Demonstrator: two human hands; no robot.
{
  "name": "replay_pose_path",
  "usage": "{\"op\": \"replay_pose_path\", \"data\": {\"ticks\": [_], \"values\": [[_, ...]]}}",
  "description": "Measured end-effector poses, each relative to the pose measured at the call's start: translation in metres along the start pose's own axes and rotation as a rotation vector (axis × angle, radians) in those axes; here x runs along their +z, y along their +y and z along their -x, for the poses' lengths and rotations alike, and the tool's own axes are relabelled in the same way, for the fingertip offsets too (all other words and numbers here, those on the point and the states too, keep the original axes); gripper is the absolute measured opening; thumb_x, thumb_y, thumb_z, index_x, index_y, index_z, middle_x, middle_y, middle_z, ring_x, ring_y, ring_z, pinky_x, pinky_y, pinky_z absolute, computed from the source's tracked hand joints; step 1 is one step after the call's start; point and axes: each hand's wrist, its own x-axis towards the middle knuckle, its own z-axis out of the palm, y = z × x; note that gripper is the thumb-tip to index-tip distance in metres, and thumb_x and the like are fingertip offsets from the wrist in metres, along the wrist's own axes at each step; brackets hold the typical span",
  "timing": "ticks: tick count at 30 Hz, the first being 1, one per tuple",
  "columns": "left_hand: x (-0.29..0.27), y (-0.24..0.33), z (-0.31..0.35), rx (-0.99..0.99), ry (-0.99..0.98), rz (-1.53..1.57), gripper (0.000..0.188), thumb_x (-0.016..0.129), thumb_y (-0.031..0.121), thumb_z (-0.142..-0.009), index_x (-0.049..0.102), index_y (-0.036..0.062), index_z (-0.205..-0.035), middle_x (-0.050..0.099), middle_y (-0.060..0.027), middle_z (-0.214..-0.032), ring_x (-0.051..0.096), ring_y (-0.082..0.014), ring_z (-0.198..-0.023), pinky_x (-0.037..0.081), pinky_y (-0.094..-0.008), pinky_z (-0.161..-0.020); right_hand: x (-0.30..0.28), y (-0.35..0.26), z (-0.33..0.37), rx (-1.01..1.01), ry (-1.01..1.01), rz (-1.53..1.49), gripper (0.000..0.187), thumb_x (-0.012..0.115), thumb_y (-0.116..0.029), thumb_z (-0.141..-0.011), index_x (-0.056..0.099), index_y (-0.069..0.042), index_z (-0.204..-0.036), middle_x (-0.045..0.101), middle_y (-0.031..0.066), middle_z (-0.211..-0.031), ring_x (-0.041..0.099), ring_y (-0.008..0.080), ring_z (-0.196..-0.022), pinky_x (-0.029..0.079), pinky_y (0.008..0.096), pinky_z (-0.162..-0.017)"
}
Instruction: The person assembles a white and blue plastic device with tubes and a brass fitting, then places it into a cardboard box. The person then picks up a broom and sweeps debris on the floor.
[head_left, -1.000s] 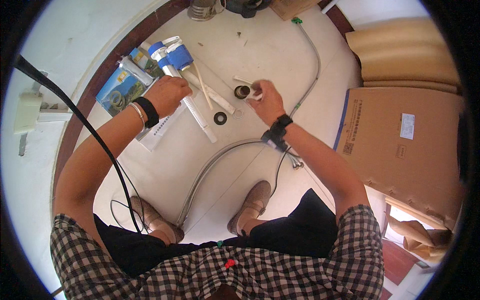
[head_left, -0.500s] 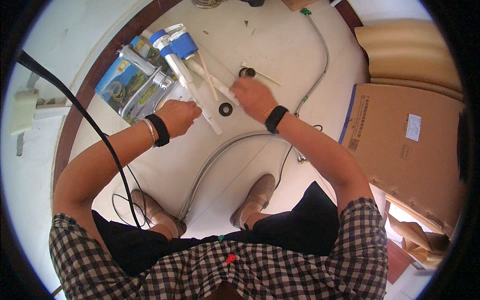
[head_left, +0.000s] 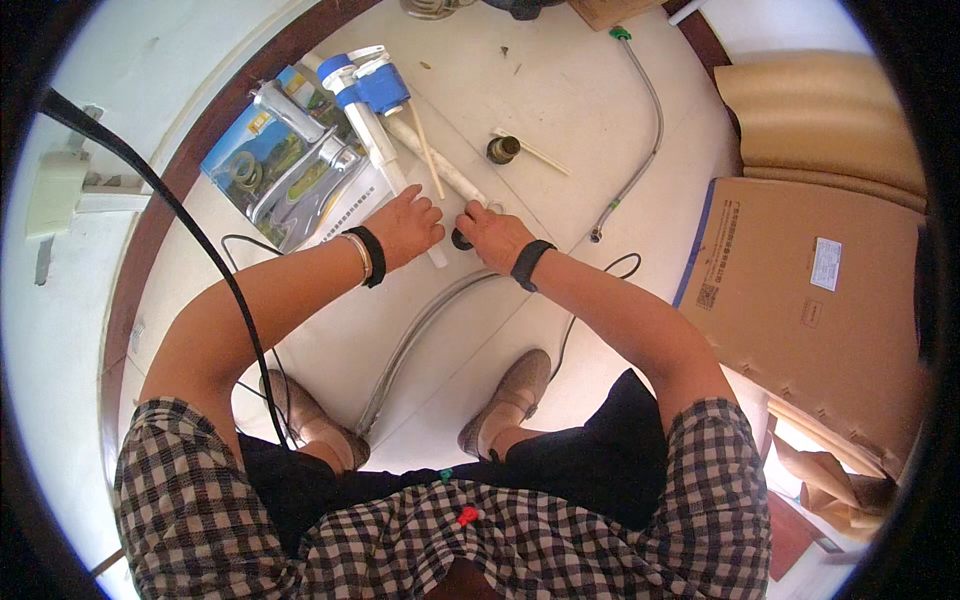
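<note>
My left hand (head_left: 408, 230) lies across the lower white tube of a toilet fill valve (head_left: 382, 90) with a blue float. Its fingers are bent but apart, and I see nothing held in them. Close by on the right, the fingers of my right hand (head_left: 497, 238) are closed at a black rubber washer (head_left: 461, 240), which they partly cover. A long white pipe (head_left: 445, 170) slants past the valve and ends by my right fingertips. Left of the valve, a chrome faucet (head_left: 300, 112) lies on colourful packaging (head_left: 228, 148).
A braided hose (head_left: 655, 130) with green fittings lies at the right; another grey hose (head_left: 410, 335) curves before my feet. A dark round fitting (head_left: 503, 150) stands near a thin stick (head_left: 545, 155). A big cardboard box (head_left: 770, 270) is at the right. A black cable (head_left: 190, 230) crosses the left side.
My left hand has moved right over the valve's tube. My right hand has come down and nearer me, onto the black washer. The view has shifted slightly.
</note>
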Motion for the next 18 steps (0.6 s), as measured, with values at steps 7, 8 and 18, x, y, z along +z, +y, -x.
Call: {"op": "replay_pose_path", "data": {"ticks": [7,8,18], "values": [[-0.018,-0.009,-0.008,-0.029,0.039,0.045,0.018,0.06,0.009,-0.078,0.062,0.0144,-0.095,0.057,-0.0051,-0.09,0.058,-0.024,-0.1,0.037,-0.0463,-0.108,0.007,-0.006,0.008,-0.043,0.037,-0.039,0.019,0.057,-0.009,-0.086,0.054,-0.005,-0.104,0.052,0.0159,-0.103,0.066,0.0352,-0.089,0.056,0.0462,-0.07],[-0.024,-0.011,-0.009,-0.042,0.054,0.036,0.018,0.06,0.009,-0.078,0.063,0.0145,-0.095,0.057,-0.0052,-0.09,0.058,-0.0241,-0.1,0.037,-0.046,-0.108,0.006,-0.006,0.007,-0.018,0.021,-0.051,0.021,0.059,-0.01,-0.085,0.054,-0.005,-0.105,0.053,0.0163,-0.103,0.065,0.0355,-0.089,0.056,0.0459,-0.071],[-0.068,-0.056,-0.011,-0.198,0.227,0.093,0.032,0.068,0.009,-0.079,0.061,0.0137,-0.11,0.063,-0.0068,-0.111,0.057,-0.0262,-0.114,0.036,-0.0471,-0.109,-0.052,-0.013,0.03,0.184,0.548,-0.91,0.05,0.08,-0.012,-0.074,0.051,-0.002,-0.114,0.056,0.0129,-0.104,0.066,0.0214,-0.086,0.057,0.0321,-0.074]]}}
